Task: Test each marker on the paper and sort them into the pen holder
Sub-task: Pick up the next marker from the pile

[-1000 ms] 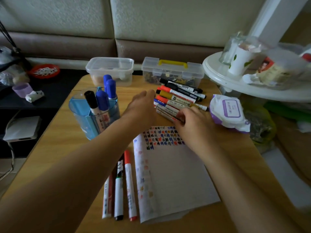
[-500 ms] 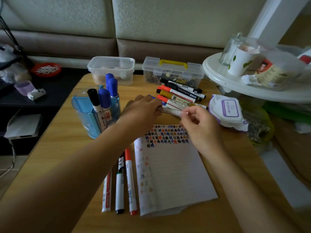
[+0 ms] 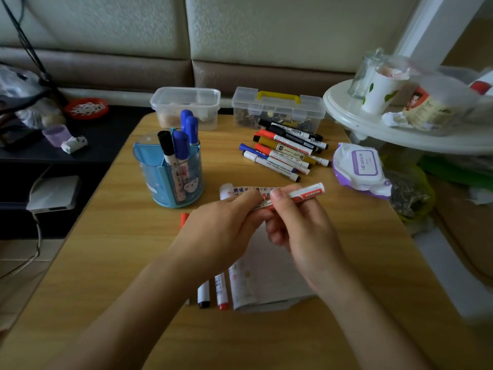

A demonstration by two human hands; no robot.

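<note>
Holding a white-and-red marker (image 3: 306, 193) just above the paper (image 3: 266, 284): left hand (image 3: 224, 231) and right hand (image 3: 298, 228) both have a closed grip on it, pen holder (image 3: 170, 180) sitting off to the left.

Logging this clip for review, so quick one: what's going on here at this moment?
A person holds one white marker with a red label over the paper, the left hand gripping one end and the right hand pinching the barrel. Whether it is uncapped is hidden. The blue pen holder has one black-capped marker and three blue-capped markers. A pile of markers lies beyond the hands, and loose markers lie left of the paper.
</note>
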